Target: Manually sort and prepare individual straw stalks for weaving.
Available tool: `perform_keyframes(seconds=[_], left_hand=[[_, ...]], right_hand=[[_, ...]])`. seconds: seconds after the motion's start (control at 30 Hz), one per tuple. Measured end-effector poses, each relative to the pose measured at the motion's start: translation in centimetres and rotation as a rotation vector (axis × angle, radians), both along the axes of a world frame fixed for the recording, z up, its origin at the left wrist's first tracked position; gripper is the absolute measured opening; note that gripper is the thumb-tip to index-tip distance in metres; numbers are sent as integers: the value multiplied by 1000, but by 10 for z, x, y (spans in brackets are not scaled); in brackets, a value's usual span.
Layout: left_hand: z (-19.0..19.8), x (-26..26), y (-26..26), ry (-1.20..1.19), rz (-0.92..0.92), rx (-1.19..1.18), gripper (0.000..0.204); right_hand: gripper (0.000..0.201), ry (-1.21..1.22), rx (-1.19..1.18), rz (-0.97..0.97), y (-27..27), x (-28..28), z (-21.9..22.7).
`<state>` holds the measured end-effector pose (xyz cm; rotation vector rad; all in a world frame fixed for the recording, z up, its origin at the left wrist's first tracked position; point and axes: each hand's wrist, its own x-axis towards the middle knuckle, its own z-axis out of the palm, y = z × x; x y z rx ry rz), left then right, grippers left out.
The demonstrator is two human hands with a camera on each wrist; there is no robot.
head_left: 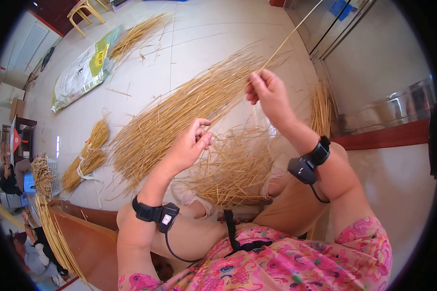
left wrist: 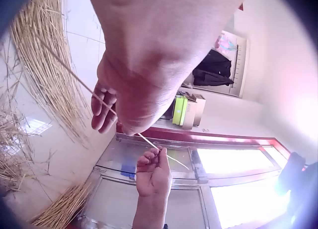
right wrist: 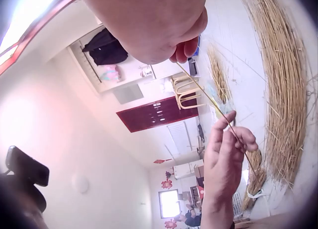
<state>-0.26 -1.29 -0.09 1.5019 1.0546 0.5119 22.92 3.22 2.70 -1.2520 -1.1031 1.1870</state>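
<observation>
One long, thin straw stalk (head_left: 290, 35) runs slantwise between the two hands and far out past the right one. Near its upper part, my right hand (head_left: 271, 94) pinches it between thumb and fingertips. Lower down, my left hand (head_left: 187, 145) has its fingers bent about the same stalk, which crosses them in the right wrist view. Under both hands a wide layer of long straw (head_left: 179, 109) lies on the floor. Closer to the feet is a loose heap of straw scraps (head_left: 235, 167).
A tied straw bundle (head_left: 88, 153) lies to the left, beyond it a printed bag (head_left: 82, 75) with straw at its mouth. Another straw bundle (head_left: 321, 111) stands by the cabinet at right. A wooden bench (head_left: 85, 237) is at lower left; other people sit at the far left.
</observation>
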Motion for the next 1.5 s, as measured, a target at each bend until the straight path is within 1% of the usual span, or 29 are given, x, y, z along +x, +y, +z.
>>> perform_keyframes(seconds=[0.03,0.13,0.23,0.3,0.33,0.43,0.47,0.53,0.6,0.63,0.67,0.73,0.83,0.9,0.97,1.03,1.1,1.13,1.23,1.3,1.33,1.37,1.43,1.5], left_hand=[[-5,1,0,12,28,59,29],[-13,5,2,17,135,125,20],[-10,3,2,166,73,179,13],[-9,5,0,207,78,191,10],[-9,6,-1,228,82,197,10],[-11,5,1,263,-20,195,13],[-15,4,1,251,-1,243,17],[-31,1,3,226,43,334,26],[-54,-12,8,437,73,476,33],[-68,-21,12,542,91,543,36],[-86,-33,17,594,88,508,37],[-121,-59,25,694,75,431,37],[-148,-87,30,855,-86,149,36],[-180,-107,23,842,-127,37,29],[-208,-115,20,858,-142,-36,24],[-231,-113,12,908,-130,-82,21],[-252,-108,1,955,-103,-119,24],[-259,-104,-4,977,-86,-135,26],[-280,-94,-23,1009,61,-99,26],[-298,-91,-33,1007,160,-14,21],[-305,-92,-36,1009,212,26,18],[-301,-91,-36,994,229,-38,22],[-285,-82,-33,967,260,-166,33],[-284,-79,-34,967,339,-129,34]], right_hand=[[19,4,-14,29,-4,-4,-3],[18,37,-74,122,-13,-16,-17],[18,-19,-91,188,-20,-25,-22],[18,-4,-86,206,-21,-26,-29],[19,-9,-94,216,-21,-27,-32],[20,-67,-108,209,-20,-25,-31],[20,-94,-114,202,-20,-25,-30],[20,-271,100,81,-4,-11,-23],[18,-482,345,-137,17,18,-10],[17,-474,401,-201,26,32,2],[17,-467,453,-265,30,47,15],[15,-509,416,-356,30,71,38],[13,-565,362,-319,27,117,45],[14,-642,283,-309,13,140,52],[15,-775,268,-328,0,162,57],[16,-944,232,-358,-16,183,59],[17,-1150,175,-392,-36,202,59],[17,-1225,153,-379,-47,216,56],[17,-1443,13,-336,-83,246,45],[17,-1574,-41,-224,-111,273,29],[17,-1572,-107,-176,-128,287,14],[17,-1567,-172,-128,-145,296,-2],[15,-1454,-441,-115,-177,300,-28],[19,-1310,-332,-30,-219,305,-61]])
